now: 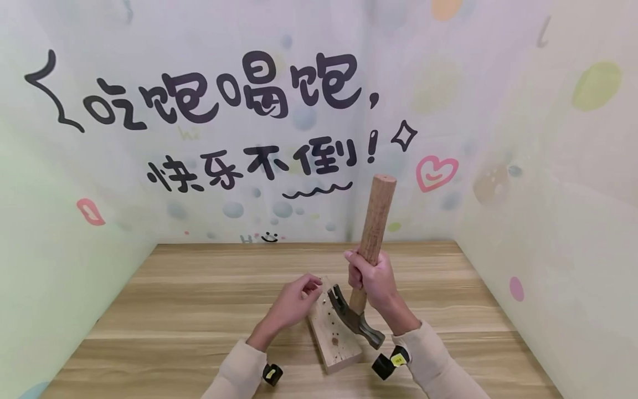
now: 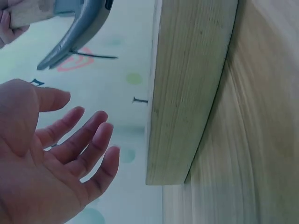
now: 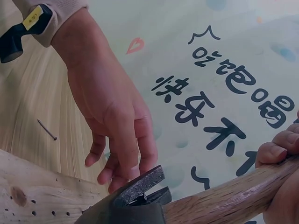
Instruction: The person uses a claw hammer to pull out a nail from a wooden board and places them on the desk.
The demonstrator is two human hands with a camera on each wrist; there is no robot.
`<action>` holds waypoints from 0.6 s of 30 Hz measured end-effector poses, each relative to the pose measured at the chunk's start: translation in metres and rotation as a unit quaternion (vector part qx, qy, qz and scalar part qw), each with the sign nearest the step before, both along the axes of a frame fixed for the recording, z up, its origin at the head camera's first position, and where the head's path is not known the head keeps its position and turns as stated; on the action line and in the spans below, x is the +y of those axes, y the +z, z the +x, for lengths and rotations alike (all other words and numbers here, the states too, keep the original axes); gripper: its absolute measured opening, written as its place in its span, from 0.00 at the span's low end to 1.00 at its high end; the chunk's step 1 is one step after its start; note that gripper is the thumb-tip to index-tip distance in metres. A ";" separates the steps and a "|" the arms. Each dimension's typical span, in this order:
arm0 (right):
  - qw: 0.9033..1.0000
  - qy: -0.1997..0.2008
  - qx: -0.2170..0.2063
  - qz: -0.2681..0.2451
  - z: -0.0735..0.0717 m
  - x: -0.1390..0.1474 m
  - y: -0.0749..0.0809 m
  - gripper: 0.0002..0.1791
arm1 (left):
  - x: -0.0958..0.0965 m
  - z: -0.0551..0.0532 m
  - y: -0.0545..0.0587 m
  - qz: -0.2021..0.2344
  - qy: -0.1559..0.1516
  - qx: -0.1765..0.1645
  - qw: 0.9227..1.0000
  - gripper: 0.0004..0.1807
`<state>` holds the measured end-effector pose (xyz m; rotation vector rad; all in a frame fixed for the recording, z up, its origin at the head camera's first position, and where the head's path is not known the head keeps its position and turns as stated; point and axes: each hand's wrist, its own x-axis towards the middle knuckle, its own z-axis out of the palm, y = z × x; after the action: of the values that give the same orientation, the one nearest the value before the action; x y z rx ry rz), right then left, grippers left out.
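Observation:
My right hand (image 1: 374, 277) grips the wooden handle of a claw hammer (image 1: 379, 221), which stands steeply with its head low over the board. In the left wrist view a nail (image 2: 96, 55) sticks out from the claw (image 2: 79, 35) of the hammer; in the right wrist view its head sits in the claw slot. The thick wooden board (image 1: 341, 352) lies on the table, dotted with small dark holes. Another nail (image 2: 140, 100) stands partly out of the board's face. My left hand (image 1: 295, 299) hovers beside the board's far end, fingers loosely bent and holding nothing.
A loose nail (image 3: 46, 129) lies on the wood-grain table (image 1: 199, 310) to the left of the board. Behind the table rises a pale printed wall (image 1: 239, 33), with further pale walls on both sides. Each sleeve carries a black wrist camera (image 1: 272, 374).

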<state>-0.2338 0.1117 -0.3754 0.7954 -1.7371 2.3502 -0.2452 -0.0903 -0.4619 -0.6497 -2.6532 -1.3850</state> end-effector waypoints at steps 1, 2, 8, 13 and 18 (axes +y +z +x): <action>1.000 0.001 0.000 0.001 0.000 0.000 0.000 0.14 | 0.001 0.002 0.000 0.000 -0.009 0.001 1.000 0.13; 1.000 0.001 0.000 0.002 0.000 0.000 0.000 0.14 | 0.002 0.003 0.000 0.001 -0.018 0.002 1.000 0.13; 1.000 0.005 -0.003 0.002 0.001 -0.002 0.000 0.14 | 0.006 0.008 0.001 0.000 -0.051 0.011 0.999 0.12; 1.000 0.014 -0.004 0.002 0.003 -0.003 0.000 0.13 | 0.008 0.010 0.002 0.005 -0.064 0.012 0.998 0.11; 1.000 0.018 -0.009 0.002 0.003 -0.004 -0.001 0.12 | 0.010 0.012 0.002 0.006 -0.069 0.011 0.998 0.12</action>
<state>-0.2306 0.1077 -0.3769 0.8166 -1.7496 2.3849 -0.2336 -0.0805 -0.4598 -0.8574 -2.6241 -1.4172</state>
